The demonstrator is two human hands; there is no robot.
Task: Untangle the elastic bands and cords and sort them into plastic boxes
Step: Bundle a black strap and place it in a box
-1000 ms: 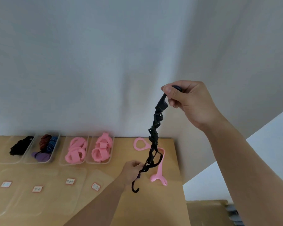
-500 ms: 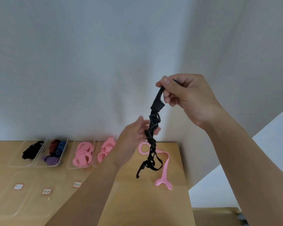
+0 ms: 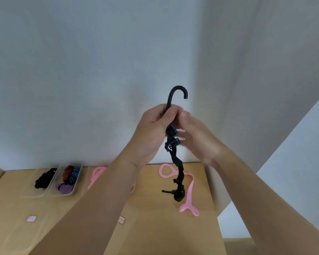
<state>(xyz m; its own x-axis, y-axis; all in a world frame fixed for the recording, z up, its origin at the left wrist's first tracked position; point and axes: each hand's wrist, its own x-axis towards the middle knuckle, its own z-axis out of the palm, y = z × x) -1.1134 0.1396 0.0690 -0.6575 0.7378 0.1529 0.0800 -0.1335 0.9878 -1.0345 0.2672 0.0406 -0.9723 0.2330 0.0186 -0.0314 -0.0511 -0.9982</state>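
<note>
A twisted black cord with hooks point(image 3: 177, 162) hangs in the air above the wooden table point(image 3: 155, 227). Its top hook point(image 3: 177, 94) sticks up above my hands. My left hand point(image 3: 153, 131) grips the cord just under that hook. My right hand point(image 3: 195, 133) holds the cord at the same spot from the right, thumb on top. The cord's lower end with its second hook point(image 3: 177, 194) dangles just above the table. A pink elastic band point(image 3: 188, 188) lies on the table behind the cord.
Clear plastic boxes stand at the back left: one with black cords point(image 3: 44, 178), one with red, blue and purple bands point(image 3: 69, 177), and one with pink bands point(image 3: 96, 175), partly hidden by my left arm. Labelled lids point(image 3: 31, 218) lie in front. A grey wall rises behind.
My left hand has climbed from the cord's lower end to its top beside my right hand. The top hook now shows above both hands. The view has shifted.
</note>
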